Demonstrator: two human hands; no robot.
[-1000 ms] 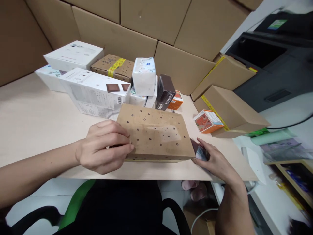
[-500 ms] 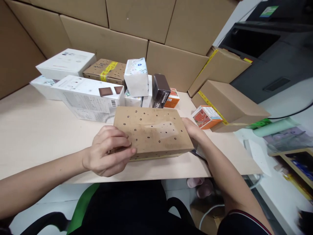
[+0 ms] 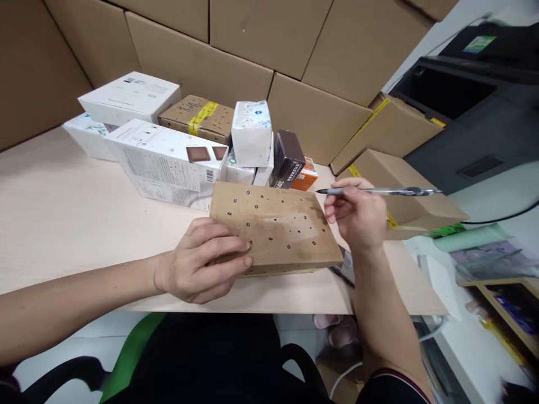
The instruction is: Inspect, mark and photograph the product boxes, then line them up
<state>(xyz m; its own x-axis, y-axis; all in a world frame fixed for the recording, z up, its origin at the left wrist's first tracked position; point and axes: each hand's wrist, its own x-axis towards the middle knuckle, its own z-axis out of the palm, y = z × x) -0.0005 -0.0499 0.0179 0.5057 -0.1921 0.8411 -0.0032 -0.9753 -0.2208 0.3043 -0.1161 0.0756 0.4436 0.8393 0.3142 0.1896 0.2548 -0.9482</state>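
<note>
A brown cardboard box [image 3: 278, 224] with small dark ring marks on its top lies in front of me near the table's front edge. My left hand [image 3: 210, 258] grips its left end, with fingertips on the top face. To the right of the box, my right hand [image 3: 357, 216] is closed around a pen [image 3: 396, 192]. The pen lies nearly level, its dark tip pointing left above the box's far right corner. A dark flat item, partly hidden, shows under the box's right end.
Behind stand white boxes [image 3: 168, 168], a taped brown box [image 3: 197, 116], a tissue pack [image 3: 252, 134], a dark box [image 3: 288, 157] and an orange box [image 3: 306, 175]. A larger carton [image 3: 404, 185] is at the right. Stacked cartons form a wall at the back.
My right hand has come out from behind the box's right end and now holds a pen up beside it. My left hand keeps its grip on the box. The view has shifted slightly.
</note>
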